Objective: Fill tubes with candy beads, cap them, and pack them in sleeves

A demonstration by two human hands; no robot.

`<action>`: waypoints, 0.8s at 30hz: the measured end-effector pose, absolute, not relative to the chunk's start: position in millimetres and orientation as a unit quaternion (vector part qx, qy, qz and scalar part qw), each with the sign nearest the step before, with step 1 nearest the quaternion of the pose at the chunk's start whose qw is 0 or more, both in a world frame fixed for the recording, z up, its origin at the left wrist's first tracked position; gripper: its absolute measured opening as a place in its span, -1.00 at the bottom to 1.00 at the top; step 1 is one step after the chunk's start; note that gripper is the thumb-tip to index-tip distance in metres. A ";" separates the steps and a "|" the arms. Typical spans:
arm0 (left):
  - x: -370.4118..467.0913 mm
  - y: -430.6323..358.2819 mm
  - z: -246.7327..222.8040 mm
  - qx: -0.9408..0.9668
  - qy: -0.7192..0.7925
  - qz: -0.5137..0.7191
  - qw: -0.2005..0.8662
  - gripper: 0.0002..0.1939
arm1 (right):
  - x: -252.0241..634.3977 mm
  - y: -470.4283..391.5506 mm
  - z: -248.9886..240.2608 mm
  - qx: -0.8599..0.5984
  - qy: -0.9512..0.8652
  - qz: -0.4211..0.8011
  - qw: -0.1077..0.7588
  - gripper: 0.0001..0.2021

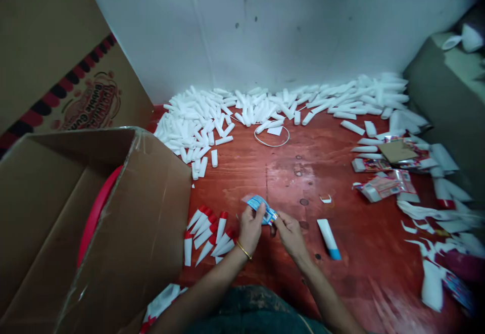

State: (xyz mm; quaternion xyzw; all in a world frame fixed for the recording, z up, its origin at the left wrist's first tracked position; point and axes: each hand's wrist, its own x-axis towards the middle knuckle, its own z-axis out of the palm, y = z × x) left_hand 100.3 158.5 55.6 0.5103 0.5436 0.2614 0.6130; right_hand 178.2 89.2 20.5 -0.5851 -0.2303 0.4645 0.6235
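Note:
A small blue printed packet (262, 209) is held between both hands above the red-brown wooden surface (261, 253). My left hand (250, 227) pinches its left part, the thumb on top. At its right edge are the closed fingers of my right hand (288, 230). Left of my left hand lie several white tubes with red caps (206, 228). One white tube with a blue cap (329, 239) rests right of my right hand. A small white scrap (326, 199) lies above that tube.
White tubes (200, 116) are heaped along the wall. An open cardboard box (162, 192) stands at the left. Printed packets (382, 186), white strips (424, 212) and more tubes lie at the right. A white loop (272, 145) is near the heap.

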 end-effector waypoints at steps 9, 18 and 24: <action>115.8 143.7 50.9 0.436 0.536 0.256 0.676 -0.59 | 169.7 90.6 16.4 -0.569 -0.144 0.462 0.665 -0.75; 121.6 146.0 56.2 0.384 0.499 0.146 0.763 -0.49 | 170.5 85.5 12.0 -0.484 -0.103 0.553 0.671 -0.72; 122.6 136.4 51.5 0.369 0.528 0.197 0.739 -0.50 | 170.4 82.4 12.9 -0.459 -0.106 0.584 0.662 -0.73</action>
